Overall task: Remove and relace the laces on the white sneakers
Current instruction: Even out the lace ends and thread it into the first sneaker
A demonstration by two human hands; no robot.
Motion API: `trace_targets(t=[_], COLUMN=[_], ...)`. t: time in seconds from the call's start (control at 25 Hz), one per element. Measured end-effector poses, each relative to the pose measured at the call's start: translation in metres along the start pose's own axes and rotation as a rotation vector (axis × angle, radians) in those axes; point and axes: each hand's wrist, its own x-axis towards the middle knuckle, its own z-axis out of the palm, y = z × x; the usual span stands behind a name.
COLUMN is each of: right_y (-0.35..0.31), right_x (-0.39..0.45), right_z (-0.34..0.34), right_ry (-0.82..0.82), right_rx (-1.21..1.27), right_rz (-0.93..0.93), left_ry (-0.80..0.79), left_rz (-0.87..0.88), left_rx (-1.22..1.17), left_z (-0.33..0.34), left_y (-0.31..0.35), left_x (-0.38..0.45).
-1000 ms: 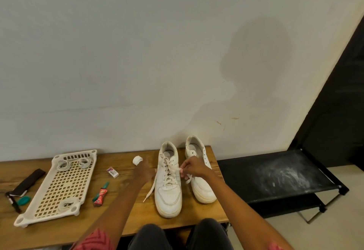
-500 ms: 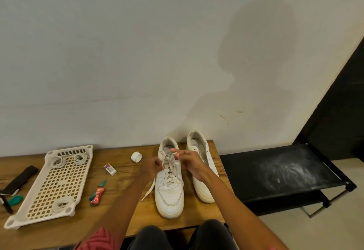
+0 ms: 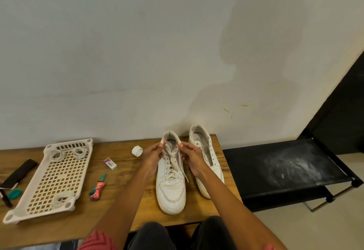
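Two white sneakers stand side by side on the wooden table [image 3: 122, 206], toes toward me. The left sneaker [image 3: 171, 190] is laced with a white lace [image 3: 171, 168]; one loose end hangs down its right side. The right sneaker [image 3: 206, 151] shows bare eyelets with no lace. My left hand [image 3: 152, 156] and my right hand [image 3: 192, 156] sit at the top of the left sneaker's lacing, each pinching a part of the lace near the tongue.
A white perforated tray [image 3: 49, 179] holding coiled laces lies at the left. Between it and the sneakers are a small eraser box [image 3: 110, 163], a red tube [image 3: 97, 189] and a white cap [image 3: 137, 150]. A black bench [image 3: 285, 169] stands to the right.
Both hands moved from the sides of the left sneaker up to the top of its lacing, closing in toward each other. The loose lace end now hangs on the sneaker's right side instead of its left.
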Motion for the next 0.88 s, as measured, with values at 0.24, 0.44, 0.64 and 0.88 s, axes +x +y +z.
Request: trace_targets(t=[0.24, 0.44, 0.64, 0.88], right_y=[-0.001, 0.002, 0.004, -0.001], right_x=[-0.002, 0.003, 0.015, 0.008], right_z=[-0.001, 0.012, 0.016, 0.011], right_ry=[-0.039, 0.056, 0.185, -0.125], right_rx=[0.061, -0.003, -0.158, -0.302], right_rz=[0.017, -0.061, -0.192, -0.227], left_ry=[0.016, 0.014, -0.131, -0.209], left_rz=[0.102, 0.257, 0.240, 0.257], left_rx=[0.059, 0.200, 0.231, 0.338], left_z=[0.005, 0.013, 0.004, -0.002], left_y=[-0.002, -0.004, -0.004, 0.007], left_x=[0.002, 0.003, 0.004, 0.006])
